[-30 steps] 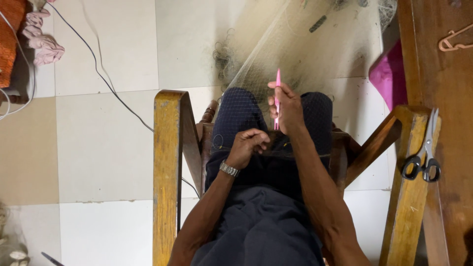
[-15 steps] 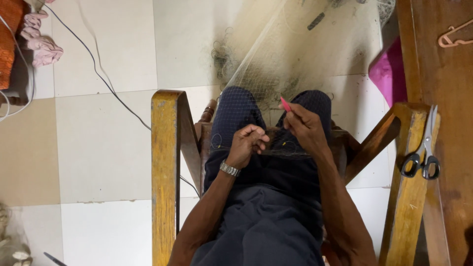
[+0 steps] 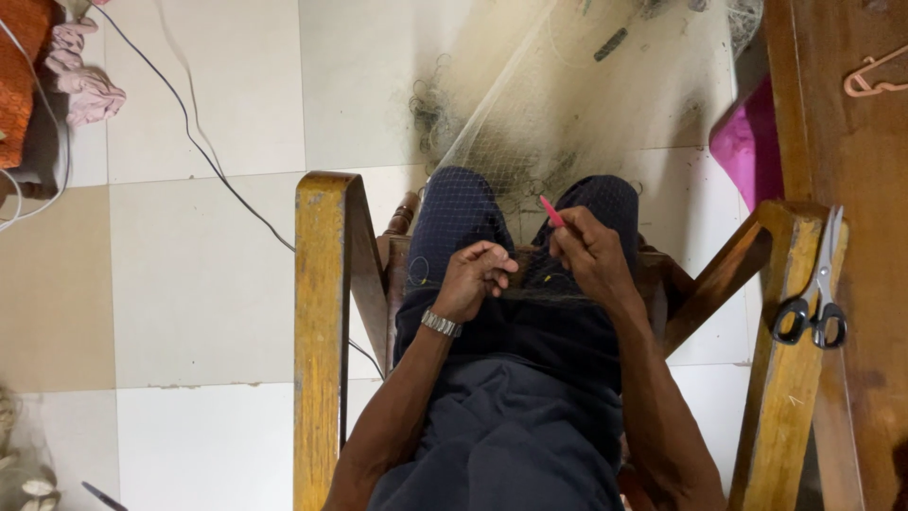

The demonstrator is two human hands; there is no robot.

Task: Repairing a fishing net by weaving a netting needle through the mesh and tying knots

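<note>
At the upper left of the frame an orange woven thing [image 3: 17, 80] is showing at the edge, with a pale pink bundle [image 3: 83, 80] lying just beside it on the tiled floor [image 3: 189, 284]. A thin dark cable [image 3: 203, 161] is running from the top of the frame down toward the centre. Moving right, the left wooden armrest [image 3: 320, 341] of the chair is standing up through the lower half of the picture.

Just right of it, in the centre, the left hand [image 3: 478, 277], with a metal wristwatch [image 3: 441, 324] on its wrist, is curling its fingers shut and pinching a fold of the fine fishing net [image 3: 567, 104] over the person's lap. The net is stretching from both hands up toward the upper centre and upper right of the frame, draping over the knees in dark trousers [image 3: 511, 416].

Close beside it, the right hand [image 3: 591, 257] is closing its fingers around a slim pink needle [image 3: 550, 211], whose tip is poking up and to the left above the knuckles.

Farther right, a magenta cloth [image 3: 742, 142] is lying on the floor. A pair of black-handled scissors [image 3: 815, 298] is resting on the right armrest [image 3: 790, 378], and at the upper right a pale hanger [image 3: 875, 76] is lying on a wooden surface [image 3: 851, 170].
</note>
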